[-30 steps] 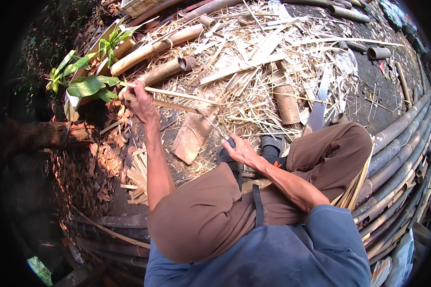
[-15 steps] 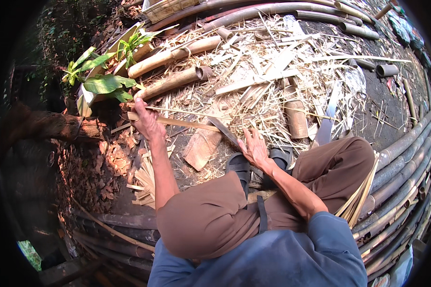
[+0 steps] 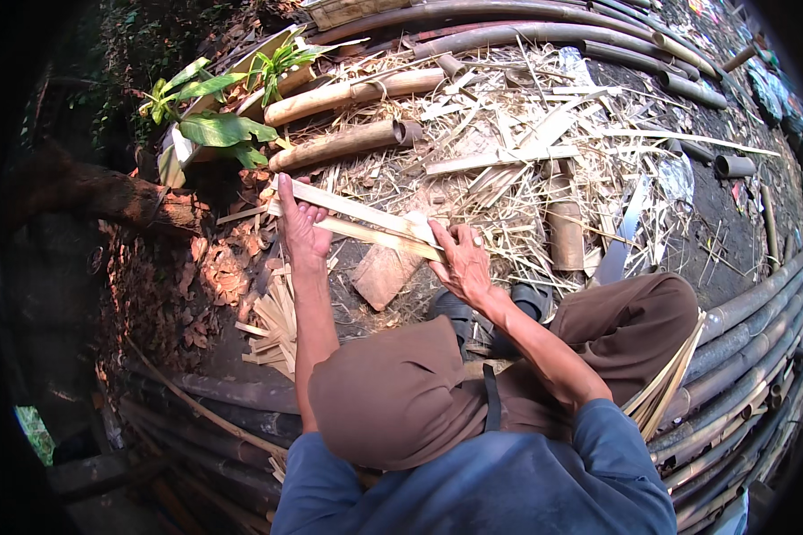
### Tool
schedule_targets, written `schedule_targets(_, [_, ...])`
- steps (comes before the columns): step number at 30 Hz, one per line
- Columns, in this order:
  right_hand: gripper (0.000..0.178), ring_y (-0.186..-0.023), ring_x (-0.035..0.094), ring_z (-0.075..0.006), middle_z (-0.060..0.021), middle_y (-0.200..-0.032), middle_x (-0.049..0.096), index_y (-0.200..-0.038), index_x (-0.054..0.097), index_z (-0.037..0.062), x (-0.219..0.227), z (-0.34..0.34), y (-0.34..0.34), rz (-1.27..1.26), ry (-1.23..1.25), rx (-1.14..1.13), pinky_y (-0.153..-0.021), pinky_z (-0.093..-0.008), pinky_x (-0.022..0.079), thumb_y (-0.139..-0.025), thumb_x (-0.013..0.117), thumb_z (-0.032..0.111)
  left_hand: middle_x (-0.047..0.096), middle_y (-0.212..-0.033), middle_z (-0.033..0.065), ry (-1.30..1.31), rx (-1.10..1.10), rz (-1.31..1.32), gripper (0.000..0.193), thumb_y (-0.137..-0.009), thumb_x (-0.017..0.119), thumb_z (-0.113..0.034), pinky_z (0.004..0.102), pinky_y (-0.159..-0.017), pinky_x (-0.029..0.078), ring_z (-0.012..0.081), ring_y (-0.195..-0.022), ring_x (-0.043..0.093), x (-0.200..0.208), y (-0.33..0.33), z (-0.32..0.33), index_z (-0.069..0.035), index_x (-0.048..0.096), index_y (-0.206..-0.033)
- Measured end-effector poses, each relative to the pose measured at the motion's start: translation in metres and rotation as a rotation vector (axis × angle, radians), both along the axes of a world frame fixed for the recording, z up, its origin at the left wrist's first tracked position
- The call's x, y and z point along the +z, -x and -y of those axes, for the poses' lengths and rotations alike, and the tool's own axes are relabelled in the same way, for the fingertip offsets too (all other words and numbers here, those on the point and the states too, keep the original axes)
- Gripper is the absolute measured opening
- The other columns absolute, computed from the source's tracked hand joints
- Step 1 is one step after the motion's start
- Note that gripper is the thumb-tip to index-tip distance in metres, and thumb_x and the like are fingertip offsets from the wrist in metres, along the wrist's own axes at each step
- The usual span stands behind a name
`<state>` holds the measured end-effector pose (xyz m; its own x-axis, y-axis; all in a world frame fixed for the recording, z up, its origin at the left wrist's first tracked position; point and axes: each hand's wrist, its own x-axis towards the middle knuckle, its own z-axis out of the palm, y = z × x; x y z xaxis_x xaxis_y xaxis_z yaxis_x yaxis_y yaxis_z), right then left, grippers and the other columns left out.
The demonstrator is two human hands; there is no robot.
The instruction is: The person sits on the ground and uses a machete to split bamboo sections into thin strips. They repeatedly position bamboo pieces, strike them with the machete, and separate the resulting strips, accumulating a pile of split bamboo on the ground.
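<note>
Two pale bamboo strips slant side by side in front of me: an upper strip (image 3: 357, 207) and a lower strip (image 3: 375, 237). At their left ends, my left hand (image 3: 302, 227) is closed around them, its fingers curled and the thumb pointing up. My right hand (image 3: 462, 260) grips the right ends, with a ring on one finger. Both strips are held above a wooden block (image 3: 386, 276) lying on the ground. No knife can be made out in my right hand now; one may be hidden behind the fingers.
Shavings (image 3: 500, 201) litter the ground ahead. Cut bamboo tubes (image 3: 339, 145) lie beyond my left hand, beside a leafy plant (image 3: 214, 129). A saw blade (image 3: 623, 234) leans near my right knee. Bamboo poles (image 3: 732, 357) curve along the right. Split strips (image 3: 277, 316) are heaped left of the block.
The single strip with a knife at its right end has become two strips, spread apart. My right hand has turned and closed on their ends; the knife is out of sight.
</note>
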<state>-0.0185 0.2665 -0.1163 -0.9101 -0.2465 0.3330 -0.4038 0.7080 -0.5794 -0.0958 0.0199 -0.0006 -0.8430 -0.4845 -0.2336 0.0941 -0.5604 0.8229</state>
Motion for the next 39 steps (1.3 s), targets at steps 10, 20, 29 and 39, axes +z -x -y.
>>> schedule_targets(10, [0.049,-0.091,0.051,-0.0277,-0.0103,-0.098,0.051,-0.136,0.055,0.0224,0.001,-0.017,-0.011,-0.004,-0.035,-0.028,-0.08,-0.0432,0.041,-0.089,0.066,0.032,0.051,-0.068,-0.0027,-0.127,-0.13,0.04,0.044,-0.075,0.078,-0.054,0.0289,-0.066,0.04,0.0111,-0.066,0.048,-0.036,0.01,0.009,-0.014,0.06,-0.075])
schedule_targets(20, [0.046,-0.084,0.06,-0.0346,-0.014,-0.101,0.057,-0.136,0.053,0.0205,0.0,-0.026,-0.012,-0.012,-0.009,0.031,-0.071,-0.0453,0.049,-0.093,0.063,0.033,0.058,-0.076,0.0096,-0.48,-0.253,0.079,0.052,-0.076,0.079,-0.047,0.0595,-0.105,0.043,0.0251,-0.086,0.061,-0.031,0.007,0.014,-0.012,0.045,-0.057])
schedule_targets(29, [0.025,-0.067,0.057,-0.0376,-0.0197,-0.071,0.055,-0.096,0.049,0.0066,0.011,-0.03,-0.03,0.535,0.229,0.314,-0.059,-0.0453,0.043,-0.104,0.045,0.03,0.061,-0.079,0.0053,-0.193,-0.365,-0.175,0.028,-0.094,0.065,-0.034,0.0319,-0.069,0.051,0.0155,-0.073,0.058,-0.031,0.001,0.004,-0.007,0.064,-0.101])
schedule_targets(39, [0.039,-0.059,0.032,-0.0051,0.0072,-0.065,0.034,-0.083,0.047,0.0098,0.012,-0.041,-0.069,0.991,0.517,0.316,-0.052,-0.0248,0.028,-0.105,0.042,0.041,0.035,-0.055,-0.005,-0.171,-0.479,-0.341,0.041,-0.098,0.053,-0.05,0.0231,-0.046,0.03,0.0067,-0.047,0.033,0.004,-0.008,-0.022,-0.011,0.053,-0.084])
